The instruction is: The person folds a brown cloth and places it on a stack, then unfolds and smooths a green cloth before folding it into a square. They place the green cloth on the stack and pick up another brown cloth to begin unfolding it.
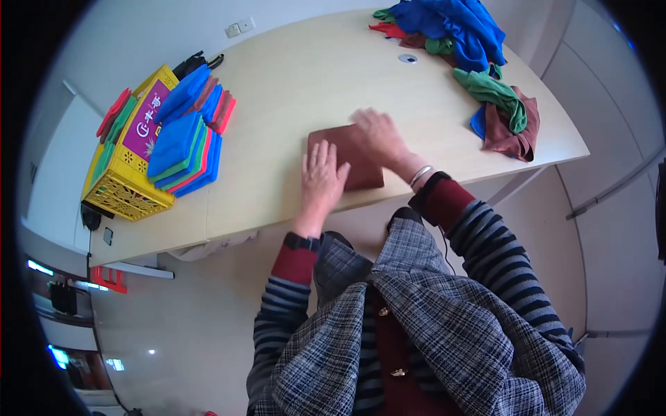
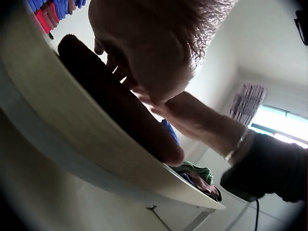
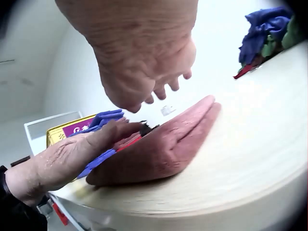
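A brown cloth [image 1: 362, 170], folded into a thick square, lies near the front edge of the table. My left hand [image 1: 322, 179] rests on its left part with the fingers straight. Slightly blurred, my right hand [image 1: 380, 135] is over the far right corner, fingers extended. From the right wrist view, the folded layers of the cloth [image 3: 163, 151] show along its side, and the right hand [image 3: 139, 57] is raised above it with nothing in its fingers.
On the left stands a yellow crate [image 1: 132, 177] holding folded cloths, with a stack of folded blue, green and red cloths [image 1: 184, 152] against it. Crumpled cloths [image 1: 451, 31] lie at the far right, and another loose brown cloth [image 1: 510, 128] near the right edge. A phone [image 1: 108, 236] lies front left.
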{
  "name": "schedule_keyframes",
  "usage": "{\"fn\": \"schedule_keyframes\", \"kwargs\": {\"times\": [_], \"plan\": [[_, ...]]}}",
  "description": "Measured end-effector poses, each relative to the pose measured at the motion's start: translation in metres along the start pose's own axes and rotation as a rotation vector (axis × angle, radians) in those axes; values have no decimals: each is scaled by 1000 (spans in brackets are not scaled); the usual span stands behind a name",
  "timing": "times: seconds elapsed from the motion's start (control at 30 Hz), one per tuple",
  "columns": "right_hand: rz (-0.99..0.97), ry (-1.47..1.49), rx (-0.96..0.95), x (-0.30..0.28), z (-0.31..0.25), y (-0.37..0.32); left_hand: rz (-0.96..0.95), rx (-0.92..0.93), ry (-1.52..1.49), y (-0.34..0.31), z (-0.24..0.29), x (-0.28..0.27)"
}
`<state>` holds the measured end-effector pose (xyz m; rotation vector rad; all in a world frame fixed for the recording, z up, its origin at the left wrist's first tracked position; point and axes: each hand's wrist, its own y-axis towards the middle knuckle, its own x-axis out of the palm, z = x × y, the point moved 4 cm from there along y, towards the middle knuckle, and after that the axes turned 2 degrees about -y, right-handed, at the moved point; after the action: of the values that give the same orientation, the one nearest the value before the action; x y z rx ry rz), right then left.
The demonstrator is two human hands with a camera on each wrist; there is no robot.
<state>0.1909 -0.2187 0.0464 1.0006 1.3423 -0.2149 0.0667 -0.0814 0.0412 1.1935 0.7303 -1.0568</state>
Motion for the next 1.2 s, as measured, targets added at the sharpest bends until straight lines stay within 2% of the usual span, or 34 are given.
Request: {"fn": "schedule_keyframes", "kwargs": {"times": [0.07, 0.13, 0.17, 0.23, 0.4, 0.5, 0.77, 1.0, 1.07, 1.13, 1.2], "plan": [[-359, 223, -100, -25, -51, 14, 16, 109, 4, -12, 20, -1], [-229, 193, -319, 20, -68, 13, 49, 164, -16, -31, 33, 3], [-220, 186, -310, 23, -68, 11, 72, 198, -39, -40, 36, 5], [-198, -20, -518, 27, -71, 6, 41, 202, -12, -43, 40, 1], [-138, 142, -388, 39, -44, 19, -6, 216, 8, -41, 42, -6], [-194, 154, -267, 35, -31, 24, 23, 256, 36, -54, 44, -3], [-323, 186, -113, 10, -16, 28, -10, 264, 87, -58, 45, 2], [-272, 82, -119, 17, -15, 24, 12, 283, 78, -65, 48, -9], [-240, 29, -129, -3, -25, 22, 13, 290, 86, -65, 47, -10], [-264, 66, -168, -21, -40, 8, 29, 294, 93, -61, 48, -9], [-191, 148, -297, -19, -65, -9, 9, 275, 107, -68, 45, -5]]}}
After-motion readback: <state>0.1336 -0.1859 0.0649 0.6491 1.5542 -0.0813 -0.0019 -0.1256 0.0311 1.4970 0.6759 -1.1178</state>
